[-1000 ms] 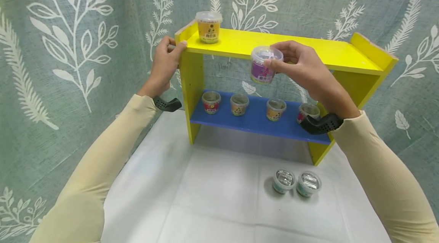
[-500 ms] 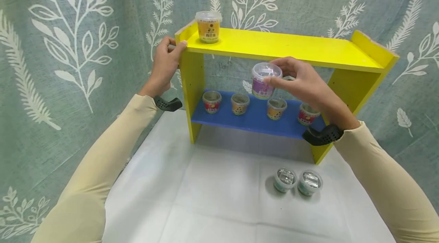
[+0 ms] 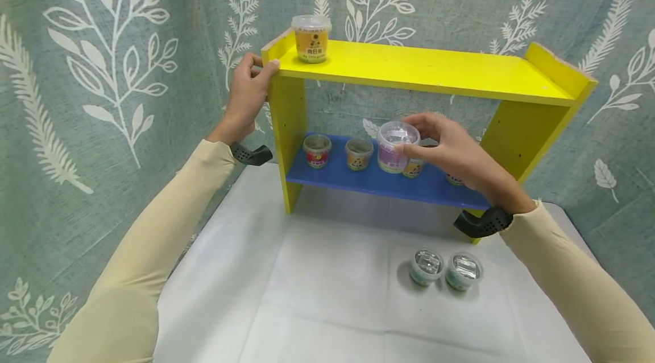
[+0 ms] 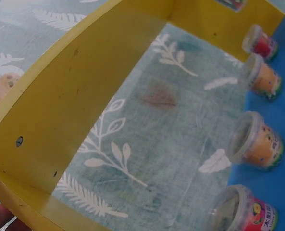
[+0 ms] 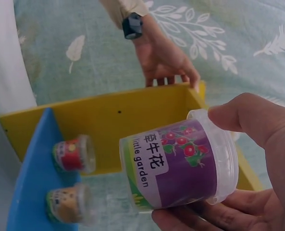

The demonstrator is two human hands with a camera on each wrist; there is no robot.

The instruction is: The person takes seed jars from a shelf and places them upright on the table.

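Note:
My right hand (image 3: 455, 149) holds a clear lidded plastic cup with a purple label (image 3: 391, 157), thumb on the near side of its rim and fingers round the far side. The label, with red flowers, shows plainly on the cup (image 5: 180, 161) in the right wrist view. This cup hangs in front of the blue lower board (image 3: 373, 181), partly covering an orange-labelled cup (image 3: 413, 168). At the upper left corner of the yellow shelf (image 3: 430, 67), my left hand (image 3: 245, 93) grips the side panel, thumb in front.
An orange-labelled lidded cup (image 3: 311, 40) stands at the top board's left end. Red-labelled (image 3: 317, 152) and orange-labelled (image 3: 358, 155) cups stand on the blue board; another cup (image 3: 454, 179) is mostly behind my right hand. Two cups (image 3: 426, 266) with silvery tops rest on the white table.
My right hand has lowered the purple-labelled cup from the height of the yellow top board to in front of the blue board. My left hand stays on the shelf corner.

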